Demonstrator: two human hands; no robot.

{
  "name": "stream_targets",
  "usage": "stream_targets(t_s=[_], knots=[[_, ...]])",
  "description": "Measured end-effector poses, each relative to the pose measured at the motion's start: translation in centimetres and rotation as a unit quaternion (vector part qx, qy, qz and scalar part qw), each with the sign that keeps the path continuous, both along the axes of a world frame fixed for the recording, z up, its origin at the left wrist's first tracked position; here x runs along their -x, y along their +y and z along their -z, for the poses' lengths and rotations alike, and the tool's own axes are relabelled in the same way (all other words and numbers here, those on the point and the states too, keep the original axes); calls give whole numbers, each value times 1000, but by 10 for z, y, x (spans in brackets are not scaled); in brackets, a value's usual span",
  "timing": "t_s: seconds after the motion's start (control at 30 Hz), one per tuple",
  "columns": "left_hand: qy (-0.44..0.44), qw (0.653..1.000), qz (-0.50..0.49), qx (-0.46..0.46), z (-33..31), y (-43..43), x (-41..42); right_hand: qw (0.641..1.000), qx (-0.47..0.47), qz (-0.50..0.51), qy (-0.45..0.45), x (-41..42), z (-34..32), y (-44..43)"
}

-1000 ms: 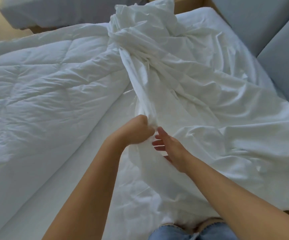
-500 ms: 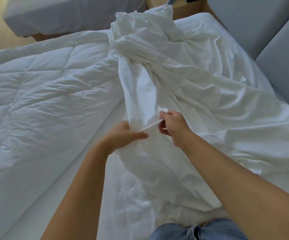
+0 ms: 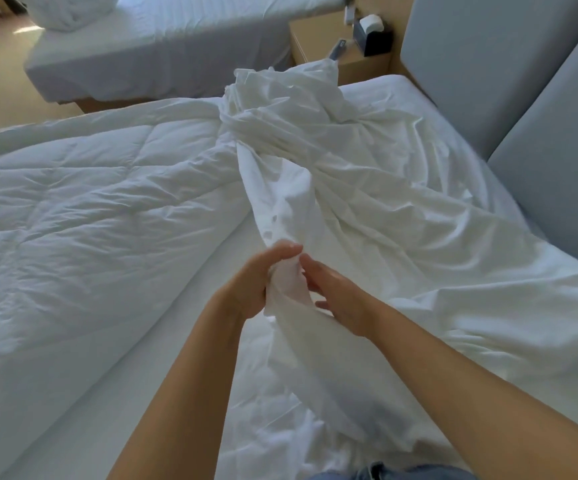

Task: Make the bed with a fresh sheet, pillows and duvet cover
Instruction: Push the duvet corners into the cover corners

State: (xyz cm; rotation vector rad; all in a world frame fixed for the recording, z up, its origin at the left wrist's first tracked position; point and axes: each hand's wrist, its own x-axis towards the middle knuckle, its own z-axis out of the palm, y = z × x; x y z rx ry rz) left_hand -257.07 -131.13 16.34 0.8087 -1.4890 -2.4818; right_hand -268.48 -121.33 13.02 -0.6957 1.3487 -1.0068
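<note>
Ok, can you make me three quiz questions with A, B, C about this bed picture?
1. Where is the quilted duvet? A on the floor B on the bed C on a chair
2. What colour is the headboard? A grey B red C green
3. What is the left hand doing? A resting flat B hanging empty C gripping the duvet cover
Answers: 1 B, it covers the bed's left side; 2 A, its panels are grey; 3 C, its fingers curl round bunched fabric.
</note>
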Motion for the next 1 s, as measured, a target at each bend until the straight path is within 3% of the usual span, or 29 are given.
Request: stream_targets(t_s=[0.07, 0.13, 0.2, 0.27, 0.33, 0.4, 0.5, 0.57, 0.67, 0.73, 0.8, 1.0], knots=[[-64, 996, 1, 61, -3, -3, 1, 1000, 14, -20, 17, -5, 4, 4], [-133, 983, -4, 125, -4, -7, 2, 996, 20, -16, 88, -10, 5, 6], [-169, 975, -25, 140, -3, -7, 1, 986, 16, 10, 166, -10, 7, 7], [-221, 959, -42, 170, -2, -4, 0, 981, 28, 60, 183, -6, 6, 8], [-287, 931, 4, 224, 3, -2, -5, 967, 72, 153, 192, 2, -1, 8], [-311, 914, 119, 233, 6, 0, -7, 951, 117, 228, 172, 5, -12, 2], [-211, 935, 198, 207, 8, 2, 0, 966, 144, 211, 36, -3, -27, -13], [-148, 957, 144, 206, 11, 3, 8, 972, 125, 198, -26, 1, -31, -20], [-102, 989, -8, 110, 20, 5, 7, 981, 71, 176, 39, 25, -22, -13], [-65, 995, -76, 25, 24, 4, 3, 993, 6, 86, 78, 35, -8, 0], [-46, 995, -89, 6, 24, 2, 1, 998, -19, 15, 60, 32, 6, 9], [-90, 992, -80, 33, 13, 1, 3, 996, -8, 15, 85, 18, 6, 13]])
